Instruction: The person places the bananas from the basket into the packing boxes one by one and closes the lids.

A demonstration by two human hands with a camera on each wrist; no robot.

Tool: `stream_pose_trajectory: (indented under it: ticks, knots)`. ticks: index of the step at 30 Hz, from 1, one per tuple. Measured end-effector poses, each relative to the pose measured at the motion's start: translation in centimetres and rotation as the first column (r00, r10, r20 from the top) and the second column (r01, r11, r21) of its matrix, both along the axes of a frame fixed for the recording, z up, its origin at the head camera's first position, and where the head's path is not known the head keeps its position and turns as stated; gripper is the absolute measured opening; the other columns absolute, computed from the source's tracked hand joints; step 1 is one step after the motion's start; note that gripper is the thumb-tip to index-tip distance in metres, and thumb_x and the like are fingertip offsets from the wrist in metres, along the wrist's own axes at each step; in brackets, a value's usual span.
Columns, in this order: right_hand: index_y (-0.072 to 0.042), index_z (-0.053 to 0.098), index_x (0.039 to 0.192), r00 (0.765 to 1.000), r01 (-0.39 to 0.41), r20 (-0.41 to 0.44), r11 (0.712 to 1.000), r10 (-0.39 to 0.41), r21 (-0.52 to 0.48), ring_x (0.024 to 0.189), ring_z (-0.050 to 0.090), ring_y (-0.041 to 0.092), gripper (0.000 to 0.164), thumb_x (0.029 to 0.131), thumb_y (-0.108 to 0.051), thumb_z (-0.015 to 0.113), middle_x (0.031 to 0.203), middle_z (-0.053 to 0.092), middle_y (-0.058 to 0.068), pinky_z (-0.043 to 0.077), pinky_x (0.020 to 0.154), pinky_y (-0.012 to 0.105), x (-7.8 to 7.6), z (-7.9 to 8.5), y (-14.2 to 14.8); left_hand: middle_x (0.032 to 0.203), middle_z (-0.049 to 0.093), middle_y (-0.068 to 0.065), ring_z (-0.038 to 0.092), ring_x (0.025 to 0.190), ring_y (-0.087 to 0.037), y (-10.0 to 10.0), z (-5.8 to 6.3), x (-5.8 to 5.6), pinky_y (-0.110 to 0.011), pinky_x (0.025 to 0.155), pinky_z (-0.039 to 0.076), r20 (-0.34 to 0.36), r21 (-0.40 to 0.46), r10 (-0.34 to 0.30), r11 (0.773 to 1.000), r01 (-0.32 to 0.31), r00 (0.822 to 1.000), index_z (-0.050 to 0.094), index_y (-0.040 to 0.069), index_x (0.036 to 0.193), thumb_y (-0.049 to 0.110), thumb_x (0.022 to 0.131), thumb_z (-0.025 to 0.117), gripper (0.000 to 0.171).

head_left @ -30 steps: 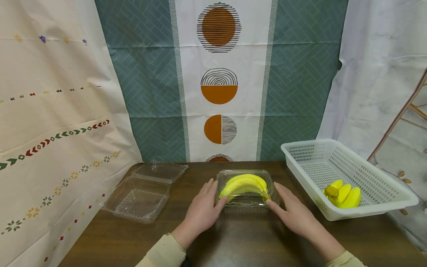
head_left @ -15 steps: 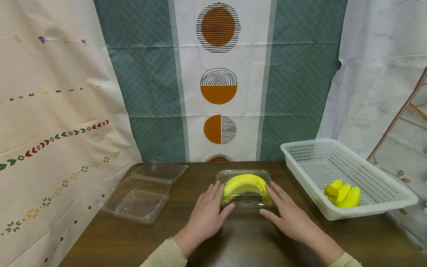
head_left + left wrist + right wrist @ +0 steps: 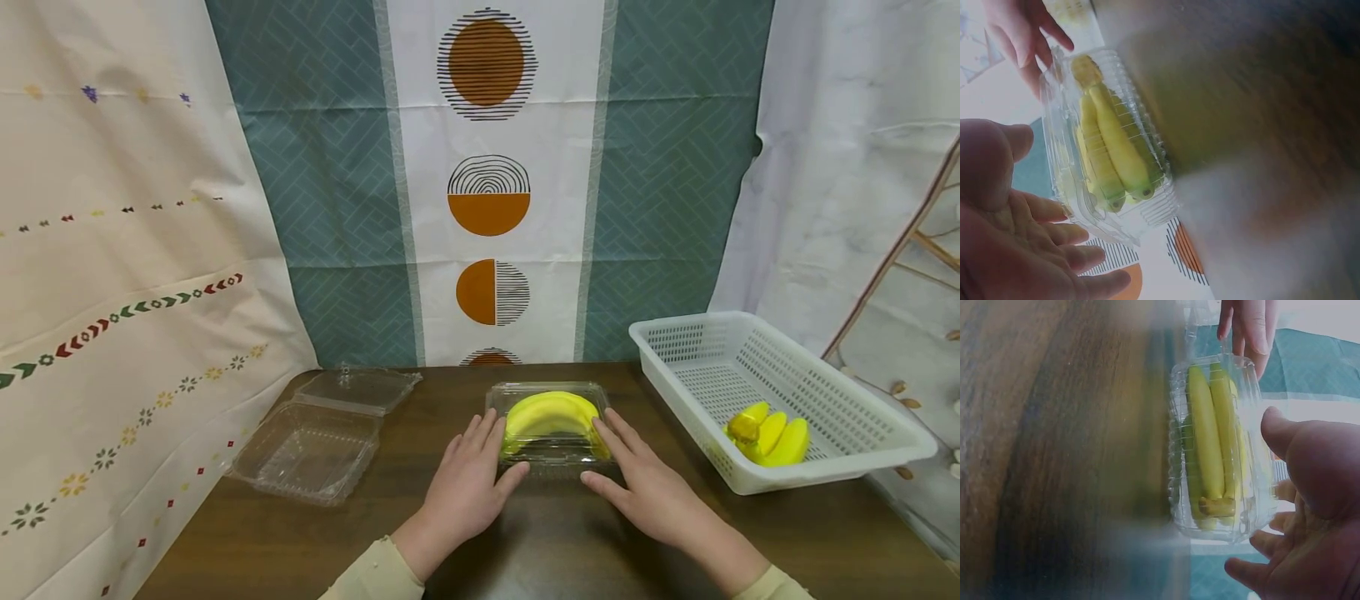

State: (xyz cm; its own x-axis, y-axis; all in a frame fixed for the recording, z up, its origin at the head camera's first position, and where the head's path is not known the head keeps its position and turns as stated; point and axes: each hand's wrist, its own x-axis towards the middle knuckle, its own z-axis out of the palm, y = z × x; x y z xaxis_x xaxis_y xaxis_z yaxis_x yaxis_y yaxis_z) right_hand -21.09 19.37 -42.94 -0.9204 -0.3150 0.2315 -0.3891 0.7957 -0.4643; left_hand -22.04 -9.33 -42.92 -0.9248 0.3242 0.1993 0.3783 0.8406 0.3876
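A closed clear plastic clamshell box (image 3: 551,458) stands on the table in the middle of the head view, with a bunch of yellow bananas (image 3: 553,412) inside it. At its left front corner is my left hand (image 3: 468,487), fingers extended over the lid's edge and thumb apart. My right hand (image 3: 648,487) lies likewise at the right front corner, fingers straight. Both wrist views show the bananas (image 3: 1113,140) through the box wall, and neither hand curls round the box (image 3: 1179,450). Whether the fingertips touch the lid is hard to tell.
To the left, a second clear clamshell box (image 3: 307,454) stands with its lid (image 3: 360,387) folded back. On the right is a white perforated basket (image 3: 832,475) holding another bunch of bananas (image 3: 772,437). Patterned cloths (image 3: 667,183) hang behind and beside the brown table (image 3: 555,550).
Both hands have slid from the box's sides inward and toward its front corners, and the thumbs have come off the lid. The box has stayed in place.
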Motion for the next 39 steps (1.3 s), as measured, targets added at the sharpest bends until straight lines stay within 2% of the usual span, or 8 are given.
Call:
stream_pose_trajectory:
  ticks: [6,11,18,26,39]
  knots:
    - [-0.007,0.038,0.172,1.0,-0.004,0.006,1.0,0.004,0.005,0.154,0.043,0.051,0.087,0.107,-0.053,0.071,0.18,0.023,0.02,0.052,0.105,0.071,-0.4,0.1,0.3,0.179,0.029,-0.018,0.024,0.166,-0.041,0.3,0.0,-0.3,-0.065,0.129,0.028,-0.01,0.0,-0.005,1.0,0.005,1.0,0.039,0.003,0.171,0.051,0.113,0.062,0.079]
    - [-0.006,0.036,0.172,1.0,-0.011,0.02,1.0,0.011,0.009,0.154,0.043,0.052,0.09,0.108,-0.06,0.066,0.181,0.022,0.021,0.051,0.106,0.072,-1.1,0.3,0.5,0.179,0.029,-0.018,0.024,0.166,-0.04,0.5,0.1,-0.8,-0.065,0.128,0.029,-0.011,-0.01,-0.001,1.0,0.001,1.0,0.038,0.002,0.171,0.05,0.112,0.064,0.08]
    - [-0.003,0.035,0.172,1.0,0.005,0.025,1.0,-0.005,0.024,0.15,0.047,0.053,0.088,0.108,-0.051,0.071,0.18,0.021,0.024,0.051,0.105,0.072,-2.3,0.6,0.6,0.179,0.03,-0.019,0.025,0.166,-0.04,1.1,0.2,-2.0,-0.064,0.128,0.03,-0.011,-0.017,0.014,1.0,-0.015,1.0,0.039,0.003,0.171,0.052,0.111,0.064,0.08]
    - [0.0,0.034,0.171,0.999,0.024,0.03,0.999,-0.026,0.038,0.152,0.043,0.055,0.09,0.108,-0.052,0.07,0.179,0.021,0.027,0.045,0.11,0.075,-3.4,0.5,1.0,0.178,0.031,-0.019,0.026,0.166,-0.041,2.2,0.1,-3.2,-0.064,0.128,0.03,-0.001,-0.012,0.016,1.0,-0.016,1.0,0.04,0.004,0.17,0.053,0.111,0.064,0.08]
    - [0.004,0.034,0.17,0.998,0.055,0.028,0.997,-0.057,0.047,0.153,0.038,0.06,0.09,0.108,-0.051,0.071,0.177,0.022,0.031,0.043,0.111,0.077,-5.2,0.5,1.2,0.179,0.029,-0.018,0.025,0.166,-0.04,3.1,0.3,-4.9,-0.062,0.129,0.03,0.027,0.002,0.028,1.0,-0.028,0.999,0.039,0.004,0.171,0.054,0.112,0.062,0.08]
